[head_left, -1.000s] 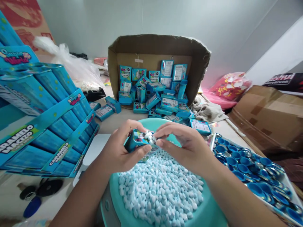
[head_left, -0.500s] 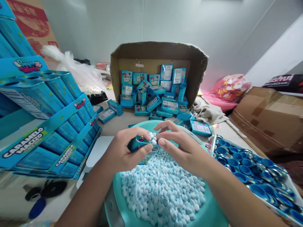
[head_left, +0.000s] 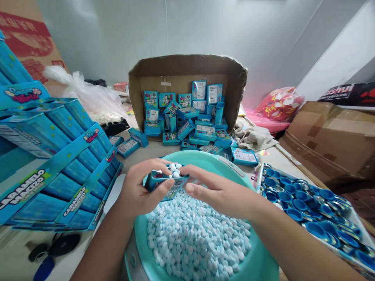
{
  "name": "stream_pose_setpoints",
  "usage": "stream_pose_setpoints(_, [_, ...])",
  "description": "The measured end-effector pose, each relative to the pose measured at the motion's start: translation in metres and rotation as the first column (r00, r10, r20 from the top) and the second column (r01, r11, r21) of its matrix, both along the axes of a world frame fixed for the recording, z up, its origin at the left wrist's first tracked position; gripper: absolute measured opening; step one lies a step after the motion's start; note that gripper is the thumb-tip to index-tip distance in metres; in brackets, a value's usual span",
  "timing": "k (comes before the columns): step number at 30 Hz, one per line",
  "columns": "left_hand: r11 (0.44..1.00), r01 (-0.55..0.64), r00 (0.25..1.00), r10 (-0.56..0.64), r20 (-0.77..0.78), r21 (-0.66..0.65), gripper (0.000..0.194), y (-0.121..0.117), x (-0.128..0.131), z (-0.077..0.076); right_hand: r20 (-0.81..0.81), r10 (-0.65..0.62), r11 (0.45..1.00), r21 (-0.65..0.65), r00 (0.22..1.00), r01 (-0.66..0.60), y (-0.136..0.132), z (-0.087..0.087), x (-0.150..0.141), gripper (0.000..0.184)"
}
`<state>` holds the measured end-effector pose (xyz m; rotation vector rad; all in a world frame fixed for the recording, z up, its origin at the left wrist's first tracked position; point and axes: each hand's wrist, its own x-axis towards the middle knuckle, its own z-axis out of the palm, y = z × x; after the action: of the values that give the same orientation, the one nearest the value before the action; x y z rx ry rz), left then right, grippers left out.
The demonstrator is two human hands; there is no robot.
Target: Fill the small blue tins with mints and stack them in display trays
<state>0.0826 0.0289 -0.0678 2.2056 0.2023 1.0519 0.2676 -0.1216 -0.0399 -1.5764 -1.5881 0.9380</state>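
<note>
My left hand (head_left: pixel 140 186) is closed around a small blue candy box (head_left: pixel 171 191), with its open top facing up. White and pale-blue candies (head_left: pixel 175 170) are heaped at that opening, under the left fingertips. From the other side, my right hand (head_left: pixel 218 190) reaches in with fingers stretched and thumb apart. Its index fingertip meets the box's right end beside the heaped candies. Both hands are over a turquoise basin (head_left: pixel 265 249) filled with loose candies (head_left: pixel 199 238). Part of the box is hidden by the left fingers.
Behind the basin, a cardboard carton (head_left: pixel 241 84) lies with many blue boxes (head_left: pixel 205 132) spilling out. Blue display trays (head_left: pixel 58 164) of boxes are stacked at left. A tray of blue round metal-rimmed pieces (head_left: pixel 301 205) is at right, near a grey cloth (head_left: pixel 254 134).
Both hands and the box appear lower and further left, partly because the view shifted. My right fingers have come down from raised to lie against the box's right end.
</note>
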Motion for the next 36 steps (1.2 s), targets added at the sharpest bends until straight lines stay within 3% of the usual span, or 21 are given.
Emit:
stream_pose_setpoints(6, [0.995,0.064,0.997,-0.061,0.040,-0.072,0.013,-0.006,0.002,0.001,0.033,-0.033,0.965,0.261,0.999,0.023,0.005,0.006,-0.004,0.034])
stream_pose_setpoints(10, [0.996,0.060,0.998,-0.058,0.032,-0.068,0.014,-0.007,0.003,0.001,-0.018,-0.184,0.887,0.427,0.983,0.174,0.010,0.004,-0.007,0.023])
stream_pose_setpoints(12, [0.996,0.050,0.998,-0.048,0.028,-0.074,0.013,-0.007,0.002,0.000,-0.084,-0.268,0.841,0.466,0.960,0.276,0.011,0.001,-0.008,0.015])
stream_pose_setpoints(15, [0.997,0.044,0.999,-0.043,0.004,-0.069,0.010,-0.007,0.002,0.002,-0.112,-0.331,0.829,0.440,0.937,0.346,0.009,-0.002,-0.008,0.006])
stream_pose_setpoints(17, [0.997,0.061,0.998,-0.061,-0.014,-0.049,0.010,-0.008,0.003,0.005,-0.061,-0.285,0.849,0.447,0.957,0.281,0.007,-0.002,-0.008,0.019])
stream_pose_setpoints(19, [0.995,0.091,0.996,-0.092,-0.019,-0.030,0.011,-0.010,0.004,0.007,0.021,-0.157,0.866,0.483,0.987,0.127,0.005,0.001,-0.007,0.028])
stream_pose_setpoints(22, [0.995,0.101,0.994,-0.102,-0.031,-0.025,0.016,-0.011,0.003,0.006,0.103,-0.021,0.868,0.495,0.994,-0.033,0.005,0.004,-0.008,0.032])
stream_pose_setpoints(29, [0.982,0.074,0.997,-0.078,-0.017,-0.172,0.025,-0.009,-0.002,-0.005,0.097,-0.141,0.812,0.581,0.985,0.059,0.007,0.004,-0.006,0.013])
stream_pose_setpoints(36, [0.994,0.066,0.996,-0.070,-0.047,-0.085,0.022,-0.010,0.000,0.000,0.083,-0.171,0.808,0.583,0.982,0.091,0.005,0.006,-0.006,0.012])
